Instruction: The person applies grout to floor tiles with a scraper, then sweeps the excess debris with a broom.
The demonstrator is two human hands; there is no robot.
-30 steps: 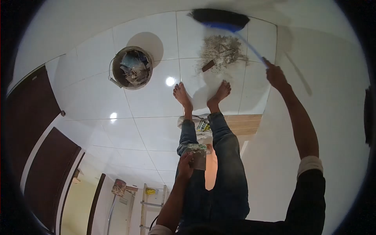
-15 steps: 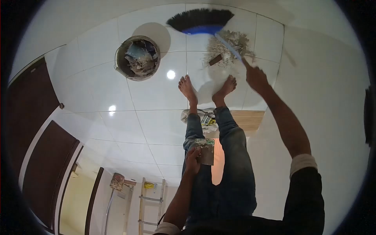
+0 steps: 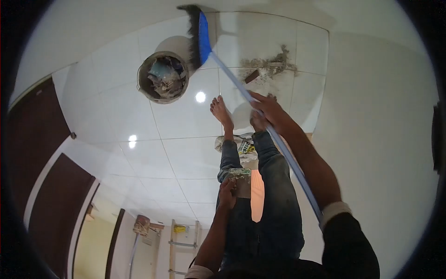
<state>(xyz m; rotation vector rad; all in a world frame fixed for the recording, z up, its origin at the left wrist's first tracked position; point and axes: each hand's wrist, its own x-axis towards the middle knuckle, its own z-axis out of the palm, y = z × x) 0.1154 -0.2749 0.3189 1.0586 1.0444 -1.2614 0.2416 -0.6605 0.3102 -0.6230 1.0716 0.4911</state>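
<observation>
My right hand [image 3: 268, 110] is closed on the pale blue handle of a broom [image 3: 204, 39], whose blue head and black bristles are turned on edge beside the bucket [image 3: 141, 83]. The bucket holds rubble and scraps. Low in front of my legs, my left hand [image 3: 226, 193] grips a flat scraper [image 3: 241, 183] with a stained edge. Grey debris [image 3: 278, 63] lies scattered on the white tiles right of the broom head, and a small brown block [image 3: 252, 76] rests by it.
A printed bag [image 3: 246, 145] lies on the floor behind my bare feet. Brown doors [image 3: 37, 121] line the left side. A ladder [image 3: 183, 244] and a long-handled tool [image 3: 141, 225] stand at the bottom left. A wall rises at the right.
The broom head has swung left and turned upright near the bucket. My right hand has moved left and down. The debris pile looks thinner. The scraper remains in my left hand.
</observation>
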